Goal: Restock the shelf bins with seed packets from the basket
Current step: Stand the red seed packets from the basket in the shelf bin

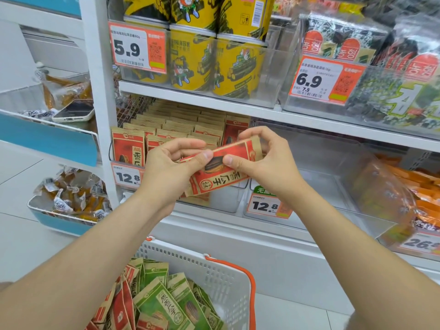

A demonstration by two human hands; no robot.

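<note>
Step in hand: one red seed packet (pixel 228 170) held sideways before the front edge of the middle shelf; I judge it ready for filing.
My left hand (pixel 166 167): thumb and fingers pinch the packet's left end.
My right hand (pixel 264 158): thumb and fingers pinch its right end.
Next move: turn it upright and slot it into the red-packet bin (pixel 128 146) at the shelf's left end; the rows look tight.
Clear bin (pixel 321 163): just right of it; I see no packets inside.
Basket (pixel 214 265): below the shelf, holding green packets (pixel 166 303) and red ones.
Price tags: 12.8 tag (pixel 127 177) on the red bin; a second 12.8 (pixel 265 206) on the clear bin, under a green flag beginning 无; 5.9 tag (pixel 133 48) by the yellow cans (pixel 192 63); 6.9 tag (pixel 316 79) with 7.5 beneath.
Packet print: a sunflower-seed picture and Chinese characters, too tilted to read surely.
</note>
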